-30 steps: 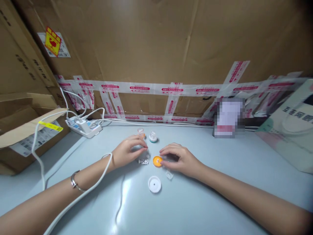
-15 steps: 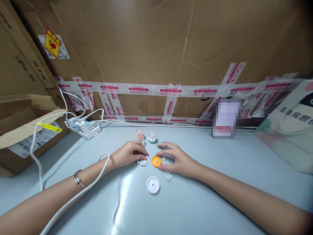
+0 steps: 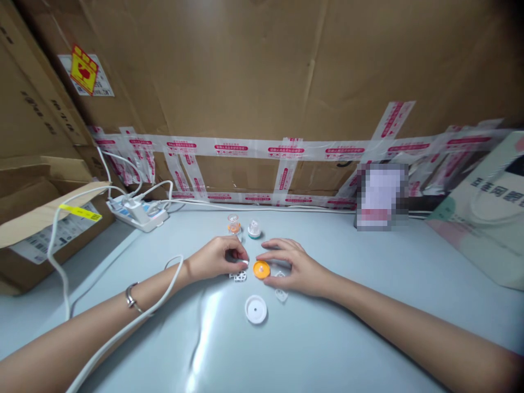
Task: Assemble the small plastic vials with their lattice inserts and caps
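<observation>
My left hand (image 3: 221,256) is closed in a pinch, with a small white piece (image 3: 246,262) showing at its fingertips. Just below those fingers lies a white openwork plastic part (image 3: 239,277), partly covered by the hand. My right hand (image 3: 292,268) has its thumb and a finger at the edge of an orange round cap (image 3: 262,269), which has a small pale bit at its centre. Under and beside the right thumb are clear-white flat plastic parts (image 3: 281,295). A white round cap (image 3: 256,309) with a small dark centre lies nearer to me.
Behind the hands stand a clear-and-orange small assembly (image 3: 233,225) and a clear one with a green base (image 3: 254,230). A white cable (image 3: 123,330) crosses over my left forearm. A power strip (image 3: 139,214) and open carton (image 3: 45,218) are left; a blurred phone-like object (image 3: 380,196) stands right.
My left fingertips have shifted slightly, and a bit more of the white piece shows while the openwork part is more covered. The right hand has barely moved.
</observation>
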A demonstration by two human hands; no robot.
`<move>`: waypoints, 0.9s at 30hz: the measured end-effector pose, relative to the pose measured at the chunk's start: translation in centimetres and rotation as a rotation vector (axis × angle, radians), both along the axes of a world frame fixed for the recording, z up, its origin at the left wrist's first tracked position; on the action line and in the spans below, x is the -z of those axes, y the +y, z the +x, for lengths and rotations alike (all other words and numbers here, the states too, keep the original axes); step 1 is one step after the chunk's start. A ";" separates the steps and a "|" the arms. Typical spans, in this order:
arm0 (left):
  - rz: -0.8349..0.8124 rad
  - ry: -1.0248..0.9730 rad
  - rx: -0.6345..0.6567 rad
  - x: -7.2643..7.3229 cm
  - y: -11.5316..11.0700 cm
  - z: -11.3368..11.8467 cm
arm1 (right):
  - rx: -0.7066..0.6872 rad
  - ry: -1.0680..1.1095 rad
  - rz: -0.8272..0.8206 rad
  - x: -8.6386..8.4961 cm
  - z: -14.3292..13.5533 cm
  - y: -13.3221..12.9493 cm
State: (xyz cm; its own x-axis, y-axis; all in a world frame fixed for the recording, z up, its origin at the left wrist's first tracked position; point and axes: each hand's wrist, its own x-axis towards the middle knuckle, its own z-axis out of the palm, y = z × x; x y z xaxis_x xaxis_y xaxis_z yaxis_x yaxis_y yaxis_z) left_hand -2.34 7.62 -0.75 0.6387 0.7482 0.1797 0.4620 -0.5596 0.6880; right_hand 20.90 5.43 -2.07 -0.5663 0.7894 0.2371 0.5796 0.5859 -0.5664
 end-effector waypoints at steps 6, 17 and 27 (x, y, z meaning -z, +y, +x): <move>-0.035 -0.044 0.003 -0.1 -0.5 0.5 | 0.012 0.016 0.009 0.0 -0.1 0.0; -0.061 -0.086 0.033 -0.4 -1.7 2.2 | 0.018 0.031 0.013 0.0 -0.1 0.2; -0.103 -0.091 -0.046 -0.1 -1.5 2.5 | 0.023 0.029 -0.009 -0.1 -0.1 0.0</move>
